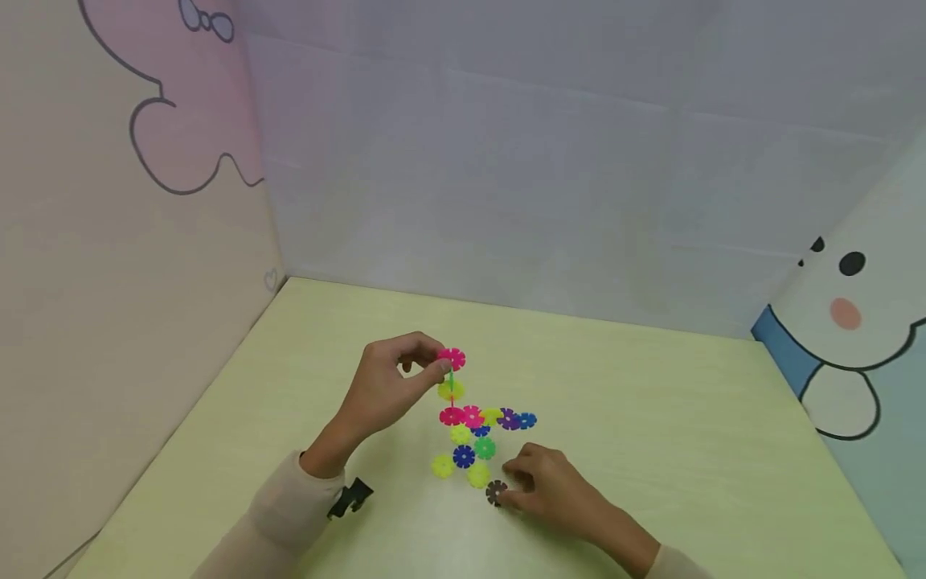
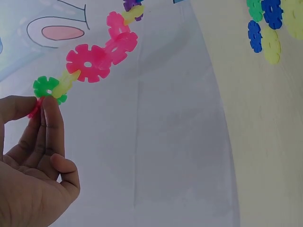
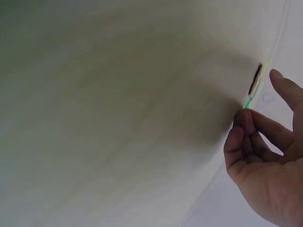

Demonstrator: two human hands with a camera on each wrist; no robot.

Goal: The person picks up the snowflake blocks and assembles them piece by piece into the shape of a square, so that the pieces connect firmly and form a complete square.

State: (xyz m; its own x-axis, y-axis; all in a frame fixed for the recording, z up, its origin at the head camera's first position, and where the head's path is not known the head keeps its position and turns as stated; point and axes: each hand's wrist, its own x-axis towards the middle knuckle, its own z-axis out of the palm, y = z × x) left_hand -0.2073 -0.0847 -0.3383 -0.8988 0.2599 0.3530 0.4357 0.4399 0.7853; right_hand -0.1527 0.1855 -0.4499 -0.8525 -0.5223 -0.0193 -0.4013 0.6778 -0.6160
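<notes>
My left hand (image 1: 394,378) pinches the pink snowflake disc (image 1: 453,359) at the upper end of a chain of notched plastic discs. Below it come a green disc (image 2: 46,86), seen edge-on from the head, and a yellow disc (image 1: 451,391). Pink discs (image 1: 472,416) follow, then the chain runs right through yellow and purple (image 1: 509,419) to a blue disc (image 1: 527,420). My right hand (image 1: 557,490) is low over the table, its thumb at the edge of a brown disc (image 1: 496,492). Its thumb stands apart from the bent fingers in the right wrist view.
Several more discs, among them a green one (image 1: 485,448), a dark blue one (image 1: 464,457) and a yellow one (image 1: 443,466), cluster on the pale table (image 1: 651,402). A black strap piece (image 1: 350,498) hangs by the left sleeve. Printed cloth walls (image 1: 506,185) enclose the table.
</notes>
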